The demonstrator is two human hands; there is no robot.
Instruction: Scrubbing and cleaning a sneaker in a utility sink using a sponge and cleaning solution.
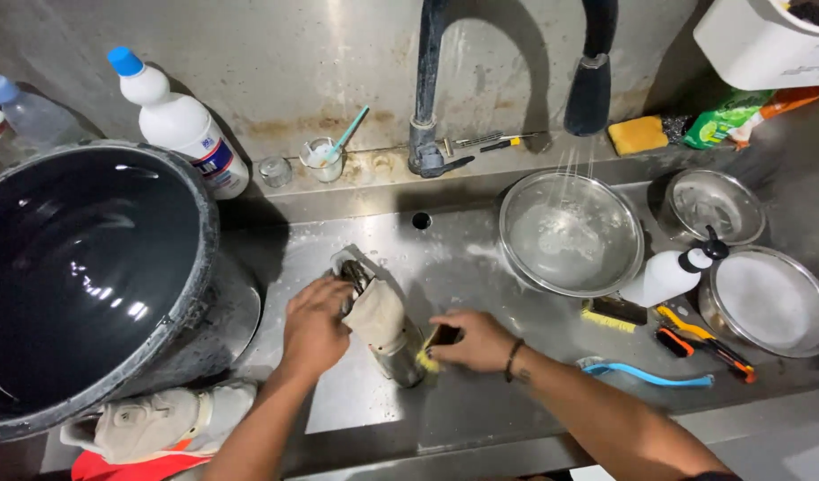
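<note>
Your left hand (pixel 313 328) is clenched around the shoe (pixel 379 322), which lies in the sink (pixel 481 392) with its long side running from top left to bottom right. Your right hand (pixel 475 341) (nearer the shoe's lower end) grips a brush (pixel 432 349) touching it there.

Single head-worn camera, looking steeply down from close range. It faces the steel sink (pixel 481 392) and back wall (pixel 303 62).

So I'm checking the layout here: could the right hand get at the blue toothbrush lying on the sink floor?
Probably yes. The blue toothbrush lies just beside the right hand with bare steel between; but that hand already grips a yellow-bristled brush.
</note>
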